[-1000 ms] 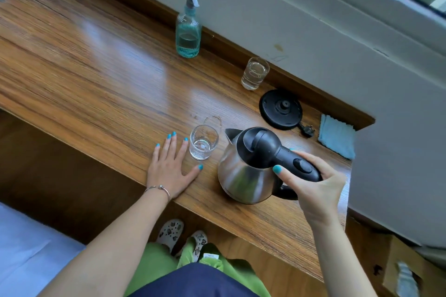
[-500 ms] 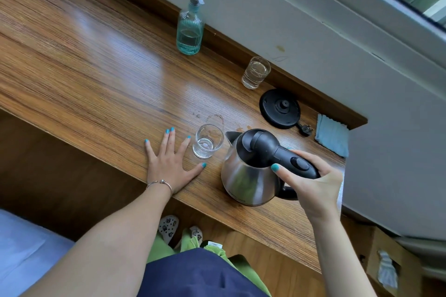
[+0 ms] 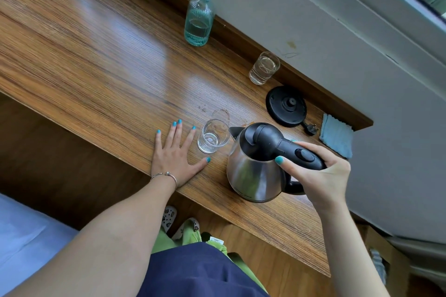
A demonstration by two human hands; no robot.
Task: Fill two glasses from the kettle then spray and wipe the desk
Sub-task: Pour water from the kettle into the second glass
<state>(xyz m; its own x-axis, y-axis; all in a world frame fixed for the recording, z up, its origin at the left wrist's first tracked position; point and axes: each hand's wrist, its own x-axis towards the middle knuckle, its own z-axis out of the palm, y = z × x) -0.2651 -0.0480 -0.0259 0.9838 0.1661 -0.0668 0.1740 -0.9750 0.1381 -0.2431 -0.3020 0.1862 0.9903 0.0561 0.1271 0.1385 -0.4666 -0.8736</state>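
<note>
Wooden desk (image 3: 101,60) along grey wall (image 3: 337,31), left hand (image 3: 175,154) fingers splayed flat, right hand (image 3: 321,176) gripping kettle (image 3: 253,171)

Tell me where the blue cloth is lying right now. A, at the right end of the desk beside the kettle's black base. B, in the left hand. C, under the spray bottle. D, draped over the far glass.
A: the blue cloth lies flat at the desk's right end, just right of the black base and its plug, with no hand touching it.
</note>
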